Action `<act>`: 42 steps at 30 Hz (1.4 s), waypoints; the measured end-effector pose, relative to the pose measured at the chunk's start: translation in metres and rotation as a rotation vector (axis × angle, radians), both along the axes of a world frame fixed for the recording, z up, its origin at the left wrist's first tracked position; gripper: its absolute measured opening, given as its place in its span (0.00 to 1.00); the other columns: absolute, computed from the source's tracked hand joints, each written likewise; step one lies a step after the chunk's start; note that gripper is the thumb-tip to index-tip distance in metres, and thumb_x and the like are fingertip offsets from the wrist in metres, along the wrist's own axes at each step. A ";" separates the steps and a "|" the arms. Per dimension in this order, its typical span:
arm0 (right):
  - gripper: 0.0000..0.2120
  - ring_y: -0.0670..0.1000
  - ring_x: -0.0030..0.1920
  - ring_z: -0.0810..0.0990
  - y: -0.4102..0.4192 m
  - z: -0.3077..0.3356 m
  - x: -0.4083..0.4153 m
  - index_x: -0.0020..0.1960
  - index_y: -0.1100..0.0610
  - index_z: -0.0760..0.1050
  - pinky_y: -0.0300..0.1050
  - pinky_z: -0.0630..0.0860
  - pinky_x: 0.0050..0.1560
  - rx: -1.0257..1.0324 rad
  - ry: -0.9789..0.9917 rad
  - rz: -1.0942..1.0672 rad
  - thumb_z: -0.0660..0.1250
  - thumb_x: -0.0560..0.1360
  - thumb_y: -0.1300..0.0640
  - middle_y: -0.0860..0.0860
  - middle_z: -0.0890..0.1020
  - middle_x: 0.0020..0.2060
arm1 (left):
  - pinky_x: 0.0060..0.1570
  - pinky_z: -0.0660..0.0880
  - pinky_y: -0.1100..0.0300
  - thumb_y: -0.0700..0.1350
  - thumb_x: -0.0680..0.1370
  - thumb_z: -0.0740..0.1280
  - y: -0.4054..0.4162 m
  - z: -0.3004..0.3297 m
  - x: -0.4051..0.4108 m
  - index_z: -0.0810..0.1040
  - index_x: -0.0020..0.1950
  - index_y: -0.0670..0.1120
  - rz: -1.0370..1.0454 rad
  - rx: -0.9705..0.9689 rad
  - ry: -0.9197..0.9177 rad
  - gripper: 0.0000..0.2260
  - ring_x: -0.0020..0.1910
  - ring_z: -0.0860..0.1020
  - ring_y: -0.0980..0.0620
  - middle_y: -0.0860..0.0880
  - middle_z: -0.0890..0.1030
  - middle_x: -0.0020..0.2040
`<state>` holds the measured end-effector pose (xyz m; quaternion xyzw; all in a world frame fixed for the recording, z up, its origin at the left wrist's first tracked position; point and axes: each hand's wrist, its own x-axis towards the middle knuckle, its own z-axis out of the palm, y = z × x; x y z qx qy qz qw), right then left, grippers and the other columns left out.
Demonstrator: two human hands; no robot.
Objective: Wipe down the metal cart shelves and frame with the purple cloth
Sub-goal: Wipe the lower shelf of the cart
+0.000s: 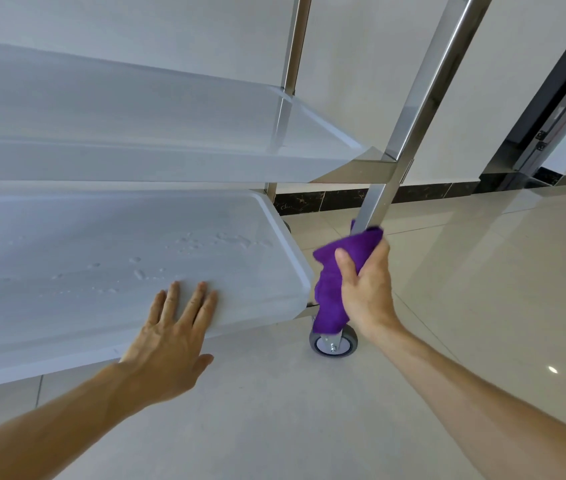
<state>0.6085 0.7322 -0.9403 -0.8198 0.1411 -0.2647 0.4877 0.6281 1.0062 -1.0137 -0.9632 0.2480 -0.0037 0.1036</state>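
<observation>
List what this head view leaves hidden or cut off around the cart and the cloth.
- Cart post: its lower stretch is covered by the purple cloth and the right hand.
- Caster wheel: its top is hidden behind the cloth.
- Lower shelf and upper shelf: both cut off by the left edge.
- Lower shelf's underside: hidden by the shelf itself.
- Left hand: palm faces down, so its contact is unseen.

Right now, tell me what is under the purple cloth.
The purple cloth, held by the right hand, wraps the cart's corner post. Below its hanging end sits a grey caster wheel. The wrapped stretch of post is hidden.
</observation>
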 end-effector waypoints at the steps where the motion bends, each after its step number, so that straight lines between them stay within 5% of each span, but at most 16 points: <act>1: 0.22 0.56 0.58 0.78 0.000 -0.014 -0.004 0.70 0.58 0.61 0.52 0.78 0.58 -0.020 0.083 0.004 0.63 0.81 0.53 0.54 0.76 0.60 | 0.76 0.40 0.41 0.63 0.81 0.51 0.000 0.000 0.000 0.22 0.70 0.44 0.000 -0.002 0.003 0.41 0.76 0.36 0.31 0.43 0.32 0.78; 6: 0.17 0.57 0.56 0.78 -0.002 -0.036 -0.017 0.66 0.59 0.64 0.46 0.73 0.55 -0.023 0.312 0.022 0.61 0.82 0.52 0.53 0.78 0.55 | 0.76 0.38 0.46 0.61 0.81 0.53 0.007 0.004 0.000 0.25 0.73 0.45 -0.050 -0.033 0.011 0.40 0.77 0.36 0.34 0.45 0.31 0.78; 11: 0.06 0.52 0.49 0.81 0.005 -0.029 -0.047 0.57 0.51 0.67 0.41 0.75 0.47 -0.025 0.360 0.089 0.60 0.82 0.51 0.47 0.81 0.46 | 0.74 0.35 0.56 0.63 0.80 0.56 0.054 0.017 0.007 0.32 0.77 0.52 -0.227 -0.157 0.034 0.39 0.79 0.38 0.48 0.51 0.33 0.78; 14: 0.02 0.42 0.41 0.82 0.023 -0.016 -0.070 0.53 0.45 0.69 0.31 0.74 0.37 -0.022 0.351 0.242 0.60 0.82 0.52 0.44 0.83 0.40 | 0.77 0.50 0.49 0.65 0.74 0.66 0.090 0.026 0.002 0.45 0.80 0.51 -0.260 -0.141 -0.011 0.45 0.79 0.50 0.48 0.50 0.46 0.81; 17: 0.09 0.44 0.46 0.82 0.045 0.006 -0.062 0.61 0.41 0.69 0.39 0.78 0.46 -0.152 0.317 0.425 0.61 0.82 0.51 0.44 0.82 0.46 | 0.66 0.69 0.41 0.51 0.59 0.83 0.110 0.030 0.000 0.61 0.78 0.44 -0.238 -0.065 -0.029 0.52 0.72 0.68 0.41 0.42 0.65 0.76; 21: 0.14 0.41 0.45 0.80 0.059 0.042 -0.013 0.66 0.47 0.68 0.32 0.74 0.42 -0.341 0.305 0.567 0.62 0.82 0.52 0.40 0.80 0.45 | 0.58 0.73 0.38 0.32 0.47 0.81 0.108 0.025 -0.008 0.68 0.74 0.39 -0.219 -0.057 -0.157 0.54 0.66 0.73 0.35 0.38 0.72 0.71; 23: 0.14 0.45 0.46 0.81 0.059 0.050 0.015 0.66 0.49 0.69 0.41 0.78 0.47 -0.485 0.401 0.603 0.62 0.81 0.52 0.43 0.81 0.48 | 0.58 0.73 0.38 0.30 0.46 0.79 0.103 0.024 -0.013 0.70 0.72 0.40 -0.217 -0.047 -0.202 0.53 0.65 0.73 0.35 0.38 0.73 0.70; 26: 0.26 0.56 0.66 0.71 0.060 0.032 0.039 0.75 0.49 0.60 0.58 0.69 0.66 -0.864 0.624 0.595 0.62 0.80 0.44 0.50 0.72 0.69 | 0.58 0.75 0.40 0.30 0.46 0.77 0.098 0.022 -0.020 0.71 0.72 0.40 -0.198 -0.034 -0.206 0.52 0.66 0.74 0.36 0.39 0.73 0.70; 28: 0.33 0.55 0.74 0.62 0.064 0.007 0.039 0.77 0.47 0.53 0.62 0.62 0.70 -0.904 0.646 0.589 0.59 0.78 0.37 0.48 0.64 0.75 | 0.59 0.75 0.41 0.30 0.47 0.76 0.093 0.021 -0.026 0.70 0.73 0.41 -0.177 -0.025 -0.179 0.52 0.67 0.73 0.37 0.40 0.72 0.71; 31: 0.34 0.52 0.76 0.58 0.060 -0.023 0.033 0.78 0.46 0.52 0.61 0.59 0.72 -0.963 0.449 0.479 0.52 0.77 0.31 0.46 0.61 0.76 | 0.59 0.75 0.40 0.31 0.49 0.76 0.085 0.021 -0.035 0.69 0.74 0.41 -0.165 -0.026 -0.129 0.52 0.68 0.71 0.37 0.40 0.71 0.72; 34: 0.35 0.51 0.73 0.63 0.053 -0.034 0.028 0.75 0.46 0.59 0.59 0.61 0.71 -1.015 0.338 0.406 0.47 0.74 0.29 0.46 0.66 0.73 | 0.63 0.72 0.39 0.31 0.54 0.75 0.075 0.021 -0.043 0.65 0.76 0.43 -0.127 -0.046 -0.040 0.50 0.71 0.68 0.37 0.41 0.68 0.74; 36: 0.35 0.51 0.70 0.66 0.048 -0.040 0.024 0.72 0.46 0.63 0.59 0.62 0.70 -0.989 0.304 0.394 0.44 0.74 0.28 0.45 0.68 0.70 | 0.74 0.57 0.42 0.37 0.65 0.72 0.071 0.016 -0.047 0.51 0.80 0.50 -0.123 -0.092 0.044 0.48 0.78 0.54 0.40 0.45 0.55 0.80; 38: 0.34 0.53 0.67 0.70 0.044 -0.045 0.018 0.71 0.47 0.67 0.59 0.64 0.69 -0.967 0.240 0.361 0.45 0.74 0.29 0.46 0.70 0.67 | 0.77 0.40 0.51 0.53 0.78 0.62 0.076 0.013 -0.045 0.37 0.78 0.58 -0.140 -0.192 0.090 0.39 0.79 0.38 0.50 0.54 0.40 0.80; 40: 0.30 0.55 0.61 0.74 0.038 -0.050 0.011 0.69 0.48 0.70 0.58 0.68 0.65 -0.966 0.116 0.328 0.51 0.75 0.32 0.48 0.73 0.61 | 0.77 0.40 0.55 0.66 0.80 0.50 0.082 0.017 -0.040 0.42 0.79 0.61 -0.156 -0.282 0.104 0.31 0.79 0.41 0.58 0.59 0.44 0.80; 42: 0.26 0.54 0.57 0.75 0.033 -0.055 0.009 0.67 0.48 0.72 0.54 0.70 0.61 -0.969 0.005 0.326 0.56 0.76 0.34 0.47 0.75 0.57 | 0.77 0.49 0.53 0.67 0.80 0.47 0.091 0.023 -0.036 0.56 0.78 0.58 -0.127 -0.387 0.091 0.29 0.78 0.52 0.59 0.59 0.56 0.79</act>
